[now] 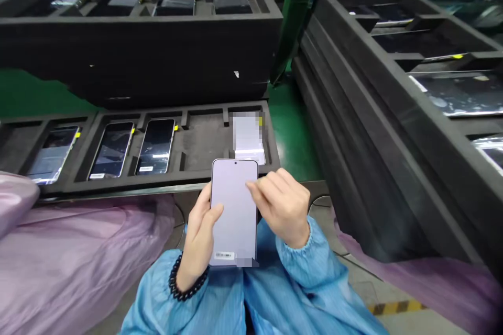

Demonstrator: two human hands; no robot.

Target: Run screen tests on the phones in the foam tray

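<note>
My left hand [201, 235] grips a smartphone [234, 209] from its left side, the thumb lying along the edge of the screen. The screen is lit pale lavender, and a small white label sticks near its bottom. At the phone's upper right edge is my right hand [281, 204], fingers curled in, with the index finger and thumb tip against the screen. Whether those fingers pinch anything I cannot make out. Just beyond the phone, a second lit phone [250, 156] lies in the right slot of a black foam tray [173, 180], partly blurred out.
Several dark-screened phones [156, 146] with yellow tabs lie in the tray's other slots. Behind stands a stack of black foam trays [168, 57] holding phones. Another tall stack [353, 115] rises at the right. A green post [294, 15] stands between them. People in blue sleeves work across the table.
</note>
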